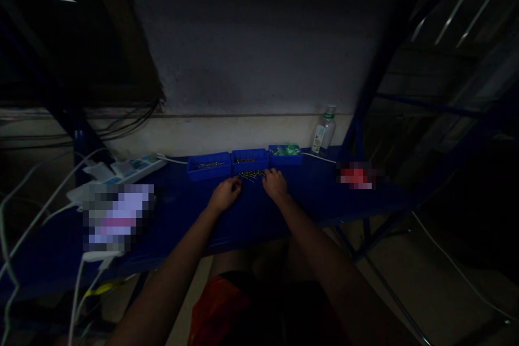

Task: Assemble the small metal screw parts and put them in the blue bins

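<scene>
On the long, flat, dark-blue workbench [182,211], I observed a loose row of small, slender, shiny metal pieces [252,175], lying between the seated person's bare hands and just in front of the bins. The left hand [225,195] rested by the row's left end, its fingers curled inward; whether they pinched anything, I could not tell. The right hand [275,183] was set at the right end, fingers bent downward and close together; its grip could not be determined in the dim light. Behind stood three shallow, rectangular blue bins [208,174], side by side; the left and middle ones contained metal pieces, the right one a crumpled, clear-green plastic wrapping [291,149]. A transparent, green-banded bottle [324,132] stood near the wall. To the left lay a long white power strip [138,171] with plugs inserted.
</scene>
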Motion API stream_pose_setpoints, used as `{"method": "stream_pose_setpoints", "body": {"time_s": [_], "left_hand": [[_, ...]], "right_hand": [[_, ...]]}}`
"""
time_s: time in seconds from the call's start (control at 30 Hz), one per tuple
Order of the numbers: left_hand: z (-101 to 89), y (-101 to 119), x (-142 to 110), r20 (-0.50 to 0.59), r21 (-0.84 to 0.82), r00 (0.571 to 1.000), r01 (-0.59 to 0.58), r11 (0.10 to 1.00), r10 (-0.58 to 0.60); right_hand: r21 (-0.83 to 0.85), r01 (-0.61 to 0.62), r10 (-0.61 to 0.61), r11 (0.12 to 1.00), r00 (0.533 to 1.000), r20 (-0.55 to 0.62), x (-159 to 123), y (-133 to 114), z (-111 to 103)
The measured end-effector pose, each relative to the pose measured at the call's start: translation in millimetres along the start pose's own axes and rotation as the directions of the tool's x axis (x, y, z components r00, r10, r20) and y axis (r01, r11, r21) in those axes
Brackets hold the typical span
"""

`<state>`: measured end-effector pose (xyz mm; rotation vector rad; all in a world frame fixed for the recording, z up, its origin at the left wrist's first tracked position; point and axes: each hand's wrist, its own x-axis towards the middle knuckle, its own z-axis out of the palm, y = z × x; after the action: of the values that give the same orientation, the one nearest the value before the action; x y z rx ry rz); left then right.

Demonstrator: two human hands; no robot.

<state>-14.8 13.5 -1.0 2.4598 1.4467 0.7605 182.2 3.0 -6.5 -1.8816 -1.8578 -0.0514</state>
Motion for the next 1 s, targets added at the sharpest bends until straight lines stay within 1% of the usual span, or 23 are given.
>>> {"method": "stream_pose_setpoints", "body": {"time_s": [0.37,0.53,0.6,0.7,0.8,0.87,0.93,0.97,1.0], "left_hand": [[-3.8,2.8,0.3,0.029,-0.030,1.000,-0.001,1.000,0.002],[-2.7,1.7,-0.1,0.029,-0.068,0.999,-0.019,0.998,0.021],[-2.2,-0.2,1.8,0.036,-0.069,0.999,-0.017,0.997,0.020],[-2.4,-3.2,9.3,0.112,-0.057,0.994,0.000,0.998,0.006],[-2.8,-2.9,16.8,0.195,-0.083,0.981,0.027,0.996,-0.011],[-2.5,0.1,16.8,0.185,-0.095,0.982,0.053,0.994,-0.034],[-1.8,4.4,12.3,0.133,-0.089,0.989,0.074,0.993,-0.061],[-1.5,6.6,9.1,0.104,-0.092,0.993,0.069,0.993,-0.059],[-1.3,8.6,6.0,0.100,-0.103,0.994,0.050,0.993,-0.040]], "right_hand": [[0.043,-0.016,0.016,0.999,1.000,-0.013,2.1,4.0,1.4],[0.125,-0.044,0.049,0.991,0.998,-0.038,5.5,7.6,1.0],[0.177,-0.032,0.043,0.984,0.998,-0.055,5.9,7.5,0.9],[0.280,0.050,-0.033,0.959,0.997,-0.064,3.2,5.1,1.5],[0.360,0.189,-0.191,0.914,0.981,-0.031,-3.5,1.1,3.1],[0.374,0.273,-0.291,0.886,0.957,-0.009,-8.0,-1.4,4.1],[0.370,0.316,-0.342,0.874,0.940,0.003,-11.3,-3.3,4.1],[0.368,0.331,-0.357,0.869,0.934,0.004,-12.4,-4.1,3.6],[0.369,0.348,-0.376,0.862,0.927,0.003,-13.1,-4.8,2.8]]}}
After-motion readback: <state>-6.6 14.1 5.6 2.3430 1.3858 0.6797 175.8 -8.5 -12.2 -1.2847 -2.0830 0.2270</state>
